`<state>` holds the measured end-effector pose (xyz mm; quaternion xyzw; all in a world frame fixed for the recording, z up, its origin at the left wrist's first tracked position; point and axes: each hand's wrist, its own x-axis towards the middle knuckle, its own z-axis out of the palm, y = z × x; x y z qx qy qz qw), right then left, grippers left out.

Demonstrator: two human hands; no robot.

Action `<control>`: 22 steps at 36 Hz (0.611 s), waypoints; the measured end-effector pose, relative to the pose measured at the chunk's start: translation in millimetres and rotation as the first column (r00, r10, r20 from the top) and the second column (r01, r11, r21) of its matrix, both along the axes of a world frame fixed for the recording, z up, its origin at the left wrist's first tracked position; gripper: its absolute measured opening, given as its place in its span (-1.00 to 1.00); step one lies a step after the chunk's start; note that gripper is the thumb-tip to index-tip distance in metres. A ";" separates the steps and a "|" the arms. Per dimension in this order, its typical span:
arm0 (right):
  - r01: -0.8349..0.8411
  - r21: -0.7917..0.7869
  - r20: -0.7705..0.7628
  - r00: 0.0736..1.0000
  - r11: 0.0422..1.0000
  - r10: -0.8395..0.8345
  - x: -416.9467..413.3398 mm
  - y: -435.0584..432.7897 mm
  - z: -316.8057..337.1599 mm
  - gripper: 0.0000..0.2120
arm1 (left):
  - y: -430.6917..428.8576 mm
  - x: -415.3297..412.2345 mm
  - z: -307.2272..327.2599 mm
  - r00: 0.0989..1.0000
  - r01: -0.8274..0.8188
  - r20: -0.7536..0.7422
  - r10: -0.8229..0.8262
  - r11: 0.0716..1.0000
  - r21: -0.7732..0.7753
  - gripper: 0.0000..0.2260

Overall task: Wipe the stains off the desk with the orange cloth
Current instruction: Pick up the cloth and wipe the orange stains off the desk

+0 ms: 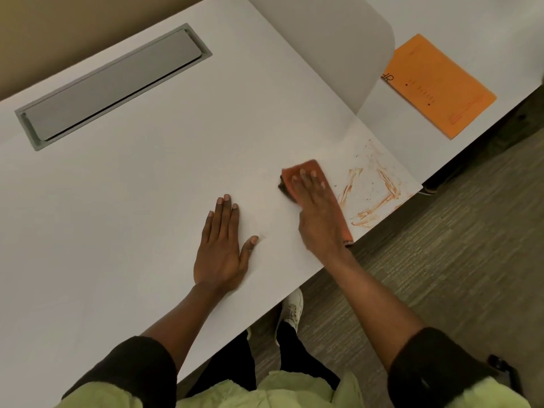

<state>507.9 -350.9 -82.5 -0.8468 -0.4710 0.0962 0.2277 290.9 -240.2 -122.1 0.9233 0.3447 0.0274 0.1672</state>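
Note:
Orange-brown smeared stains point(375, 187) mark the white desk point(147, 187) near its right front corner. My right hand point(316, 207) presses flat on the orange cloth point(309, 169), which lies on the desk just left of the stains; the cloth's far edge and a strip along my hand's right side show, the rest is hidden under my palm. My left hand point(222, 245) rests flat on the desk, fingers spread, to the left of the cloth and holding nothing.
A grey cable hatch point(112, 83) is set into the desk at the far left. A grey divider panel point(338, 48) stands at the desk's right end. Beyond it an orange paper sheet point(438, 86) lies on a neighbouring desk. Carpeted floor point(441, 245) runs along the front edge.

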 end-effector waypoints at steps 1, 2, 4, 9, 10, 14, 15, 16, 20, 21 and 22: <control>0.029 0.002 0.014 0.999 1.000 -0.029 5.8 6.8 -1.0 -0.32 | -0.2 -0.1 0.6 1.000 0.001 -0.001 -0.001 1.000 -0.001 -0.31; 0.054 0.008 0.021 0.998 0.998 -0.055 7.3 11.6 -1.8 -0.32 | 0.1 -0.3 1.3 1.000 0.001 0.001 -0.001 1.000 -0.006 -0.34; 0.061 0.032 0.022 0.998 0.998 -0.062 -2.3 13.7 -2.8 -0.32 | 0.7 -0.7 3.3 1.000 -0.010 0.024 0.011 0.999 -0.039 -0.41; -0.270 0.062 0.007 0.963 0.961 0.270 -57.3 -8.3 -6.4 -0.24 | -1.0 -3.5 7.2 0.991 -0.044 0.125 0.057 0.994 -0.101 -0.47; -0.369 0.040 0.009 0.930 0.929 0.369 -65.1 -17.7 -7.9 -0.20 | -1.5 -4.1 8.9 0.988 -0.061 0.136 0.077 0.991 -0.117 -0.46; -0.567 -0.021 0.057 0.821 0.823 0.567 -62.1 -65.5 -12.5 -0.10 | -3.1 -4.9 16.2 0.978 -0.112 0.158 0.137 0.982 -0.154 -0.41; -0.572 -0.031 0.065 0.817 0.819 0.573 -54.4 -72.2 -11.6 -0.09 | -3.4 -4.9 16.4 0.976 -0.115 0.166 0.138 0.983 -0.144 -0.40; -0.562 -0.040 0.071 0.823 0.826 0.563 -46.3 -73.5 -10.2 -0.10 | -3.8 -5.0 16.4 0.975 -0.117 0.174 0.140 0.984 -0.134 -0.40; -0.358 0.028 0.033 0.933 0.933 0.357 -26.4 -31.5 -2.8 -0.33 | -4.2 -4.1 17.1 0.970 -0.126 0.193 0.148 0.985 -0.122 -0.38; -0.288 0.031 0.019 0.958 0.957 0.288 -26.5 -17.4 -1.2 -0.33 | -4.2 -4.4 17.6 0.971 -0.126 0.188 0.147 0.985 -0.121 -0.39; -0.223 0.027 0.014 0.975 0.974 0.223 -28.5 -4.9 -0.1 -0.32 | -4.7 -4.6 18.2 0.973 -0.125 0.181 0.146 0.985 -0.122 -0.41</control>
